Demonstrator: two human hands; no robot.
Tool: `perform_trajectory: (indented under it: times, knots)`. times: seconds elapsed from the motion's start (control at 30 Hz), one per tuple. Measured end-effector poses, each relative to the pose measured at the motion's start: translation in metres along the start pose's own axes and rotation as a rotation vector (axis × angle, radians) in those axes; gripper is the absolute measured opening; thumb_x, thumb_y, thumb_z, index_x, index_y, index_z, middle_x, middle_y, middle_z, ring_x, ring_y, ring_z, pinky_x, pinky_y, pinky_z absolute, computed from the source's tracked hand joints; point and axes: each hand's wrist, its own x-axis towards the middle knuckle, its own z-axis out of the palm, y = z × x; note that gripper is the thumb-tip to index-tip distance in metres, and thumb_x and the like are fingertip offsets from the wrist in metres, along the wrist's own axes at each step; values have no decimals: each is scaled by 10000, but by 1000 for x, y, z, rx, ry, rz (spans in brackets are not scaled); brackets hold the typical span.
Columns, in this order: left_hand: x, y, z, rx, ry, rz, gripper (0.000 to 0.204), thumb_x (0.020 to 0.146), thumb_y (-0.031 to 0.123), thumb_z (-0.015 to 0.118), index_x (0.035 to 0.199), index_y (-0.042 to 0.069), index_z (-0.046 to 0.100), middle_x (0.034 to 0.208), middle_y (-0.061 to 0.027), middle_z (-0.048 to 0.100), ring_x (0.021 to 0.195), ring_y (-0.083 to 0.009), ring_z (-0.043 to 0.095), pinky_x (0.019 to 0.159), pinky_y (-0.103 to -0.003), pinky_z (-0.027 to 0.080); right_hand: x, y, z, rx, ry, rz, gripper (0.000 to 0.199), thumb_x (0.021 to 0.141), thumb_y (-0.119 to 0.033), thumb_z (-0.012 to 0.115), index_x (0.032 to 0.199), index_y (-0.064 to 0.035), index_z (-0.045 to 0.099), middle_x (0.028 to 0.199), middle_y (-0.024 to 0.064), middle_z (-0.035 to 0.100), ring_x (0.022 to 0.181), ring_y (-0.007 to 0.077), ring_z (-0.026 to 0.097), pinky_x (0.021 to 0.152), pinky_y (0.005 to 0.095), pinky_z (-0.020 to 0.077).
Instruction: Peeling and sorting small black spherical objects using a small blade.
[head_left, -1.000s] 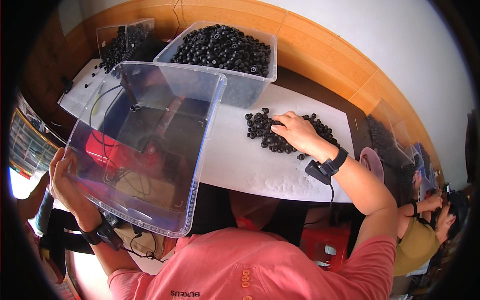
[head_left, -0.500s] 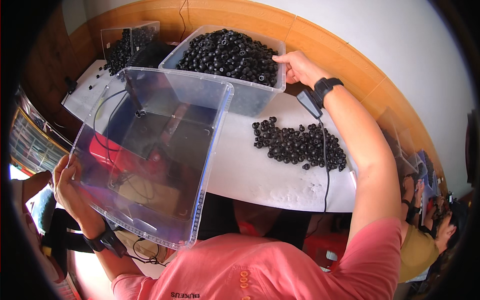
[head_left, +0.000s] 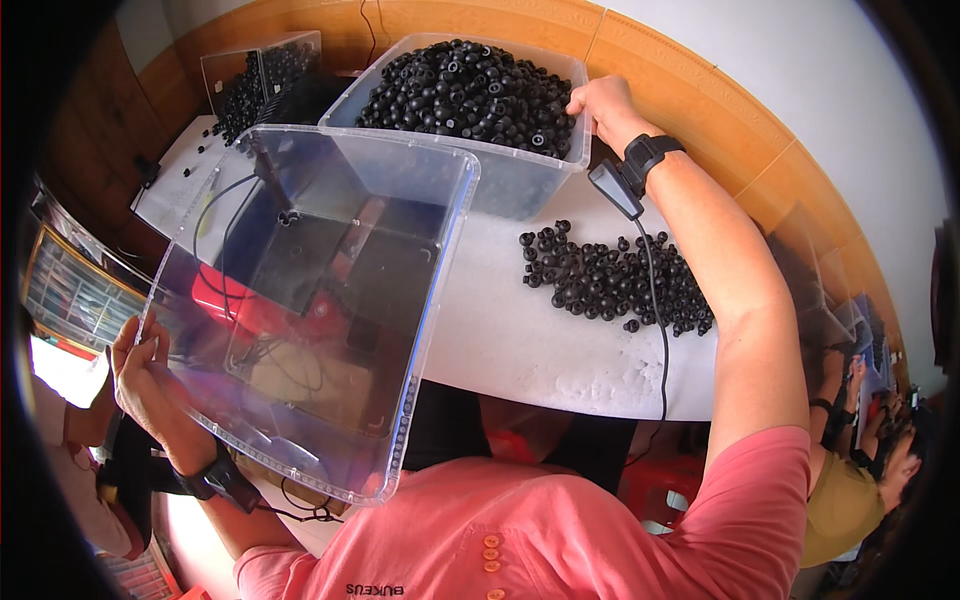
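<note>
My left hand (head_left: 140, 375) grips the rim of the empty clear bin (head_left: 310, 300), held tilted at left of frame. My right hand (head_left: 600, 105) clasps the rim of the full bin of black rubber parts (head_left: 470, 85) at top centre. I judge the next move needs a firm hold to tip or drag it.

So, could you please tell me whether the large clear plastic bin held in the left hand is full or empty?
Empty. The large clear plastic bin is see-through to its bare bottom, with no small black parts inside; the left hand grips its rim.

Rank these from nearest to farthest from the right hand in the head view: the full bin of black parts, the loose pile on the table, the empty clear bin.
1. Full bin, gripped at its right rim by the right hand.
2. Loose pile, on the table below the wrist.
3. Empty clear bin, far left.
</note>
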Motion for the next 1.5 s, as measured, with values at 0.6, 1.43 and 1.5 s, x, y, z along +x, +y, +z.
perform_trajectory:
  times: [0.6, 1.43, 1.5]
  knots:
    - [18, -11, 14, -29, 26, 13, 366, 767, -103, 453, 1120, -98, 550, 1070, -274, 646, 934, -282, 661, 885, -356, 517, -18, -12, -42, 110, 73, -38, 119, 594, 130, 582, 574, 27, 526, 633, 100, 521, 572, 247, 543, 527, 377, 437]
    - [12, -14, 63, 4, 31, -75, 289, 774, -98, 498, 1022, -83, 646, 925, -175, 703, 827, -233, 664, 763, -292, 543, -14, 15, -62, 128, 51, 116, 239, 838, -212, 712, 785, -22, 577, 680, 71, 553, 503, 183, 508, 455, 317, 413]
    - [19, -16, 54, 23, 15, -80, 274, 798, -62, 524, 1040, -48, 651, 960, -162, 707, 820, -217, 663, 742, -295, 540, -24, 15, -70, 30, -10, 181, 326, 865, -318, 707, 768, -39, 568, 646, 60, 527, 465, 170, 479, 416, 302, 373]
